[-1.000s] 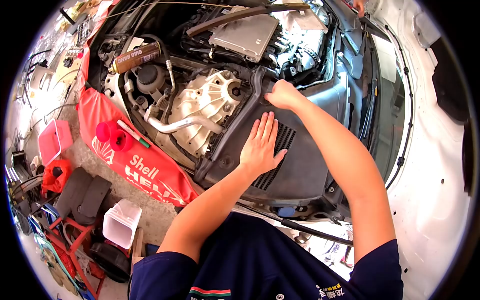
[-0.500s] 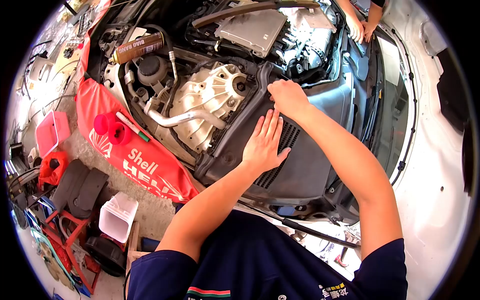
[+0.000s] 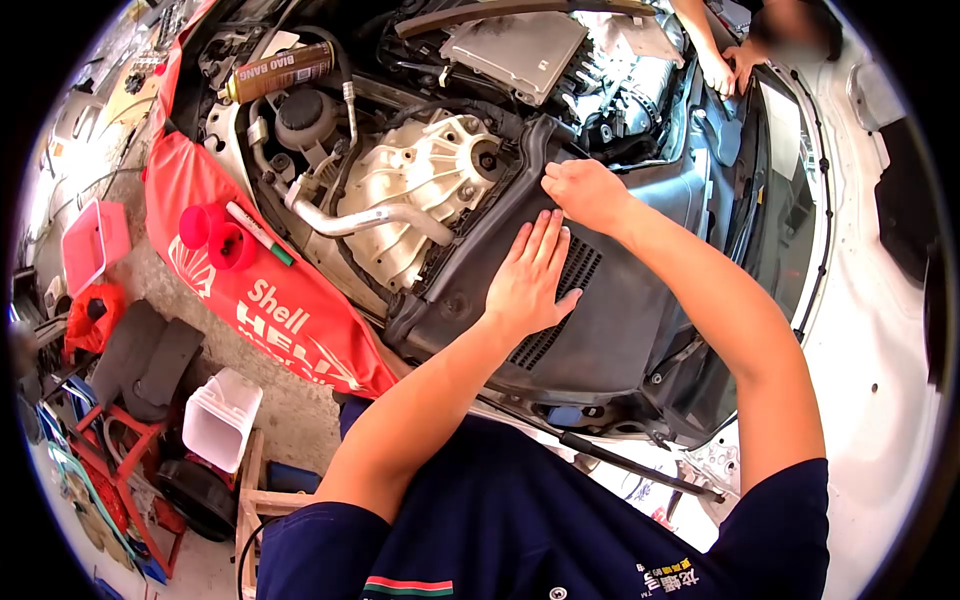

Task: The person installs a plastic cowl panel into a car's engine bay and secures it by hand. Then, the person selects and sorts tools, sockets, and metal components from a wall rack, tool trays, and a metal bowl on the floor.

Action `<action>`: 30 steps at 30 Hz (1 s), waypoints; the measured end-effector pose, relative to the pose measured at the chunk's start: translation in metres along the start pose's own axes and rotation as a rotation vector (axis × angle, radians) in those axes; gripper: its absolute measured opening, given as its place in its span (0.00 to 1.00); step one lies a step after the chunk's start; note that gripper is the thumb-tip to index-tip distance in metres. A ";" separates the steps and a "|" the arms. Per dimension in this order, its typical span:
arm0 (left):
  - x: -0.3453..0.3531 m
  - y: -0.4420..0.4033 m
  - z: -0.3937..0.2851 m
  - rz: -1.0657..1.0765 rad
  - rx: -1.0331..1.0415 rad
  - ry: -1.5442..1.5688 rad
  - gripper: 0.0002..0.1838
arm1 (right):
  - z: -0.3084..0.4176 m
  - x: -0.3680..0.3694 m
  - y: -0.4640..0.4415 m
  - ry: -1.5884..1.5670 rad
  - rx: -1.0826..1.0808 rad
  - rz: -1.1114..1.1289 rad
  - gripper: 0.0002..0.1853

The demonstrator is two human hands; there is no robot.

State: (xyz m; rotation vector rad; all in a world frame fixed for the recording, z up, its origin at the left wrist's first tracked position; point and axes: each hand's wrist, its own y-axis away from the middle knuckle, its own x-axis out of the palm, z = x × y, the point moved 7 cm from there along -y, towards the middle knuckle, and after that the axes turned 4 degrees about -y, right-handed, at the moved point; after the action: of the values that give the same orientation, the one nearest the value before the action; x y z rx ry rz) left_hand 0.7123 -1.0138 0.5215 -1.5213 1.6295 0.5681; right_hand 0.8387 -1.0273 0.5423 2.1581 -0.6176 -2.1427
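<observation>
Cover (image 3: 620,320), black plastic, lies across the car between the white metal casting (image 3: 400,175) and the windshield (image 3: 785,260); both hands are at it. Left hand (image 3: 528,285) is spread flat, fingers nearly together, thumb out, just beside and partly over the slotted vent (image 3: 545,335). Right hand (image 3: 590,195) is curled in, knuckles up, near the cover's front edge; fingertips hidden, can't tell if they pinch anything or just press.

Handling, my judgement: flat left palm should steady the panel and spread the load, good for thin plastic. Right hand best works close to the edge, with short even force, not one hard jab; the plastic could crack or a clip could snap. Keep the left palm on solid plastic, not full weight on the slots. Watch that the rubber strip (image 3: 480,245) at the edge doesn't get trapped or folded.

Surface: metal pipe (image 3: 370,218) runs along the casting, black round cap (image 3: 305,115) beyond it, spray can (image 3: 283,72) lying on its side near that cap. Silver box (image 3: 520,50) sits further across. Red sheet (image 3: 190,180) drapes over the fender, with red cups (image 3: 232,247) and a marker (image 3: 260,233) on it.

Room: concrete floor (image 3: 300,405), white bin (image 3: 223,415), pink tub (image 3: 95,245), red metal frame (image 3: 120,465), wooden stool (image 3: 250,500). Co-worker's hands (image 3: 718,76) are at the far side, by the windshield's base.
</observation>
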 end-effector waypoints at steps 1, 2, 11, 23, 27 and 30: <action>-0.001 0.000 -0.001 -0.014 -0.006 0.003 0.44 | 0.001 0.000 0.002 0.002 -0.009 0.007 0.07; -0.002 0.002 -0.004 -0.018 -0.014 0.008 0.44 | -0.002 -0.003 0.004 -0.041 0.038 -0.025 0.07; 0.029 -0.036 -0.041 -0.030 0.156 0.091 0.33 | -0.017 -0.005 0.000 -0.200 0.087 -0.041 0.07; 0.038 -0.039 -0.039 -0.001 0.180 0.075 0.34 | -0.039 0.009 -0.006 -0.564 0.925 0.081 0.18; 0.037 -0.040 -0.040 0.053 0.185 0.034 0.35 | -0.047 0.019 0.004 -0.681 1.180 0.073 0.21; 0.039 -0.040 -0.040 0.111 0.178 0.009 0.35 | -0.051 0.031 0.012 -0.799 1.297 0.041 0.19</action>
State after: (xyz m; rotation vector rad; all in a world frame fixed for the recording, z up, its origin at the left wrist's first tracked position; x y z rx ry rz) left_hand 0.7429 -1.0750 0.5209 -1.3125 1.7310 0.4627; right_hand 0.8842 -1.0605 0.5193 1.1951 -2.6098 -2.9046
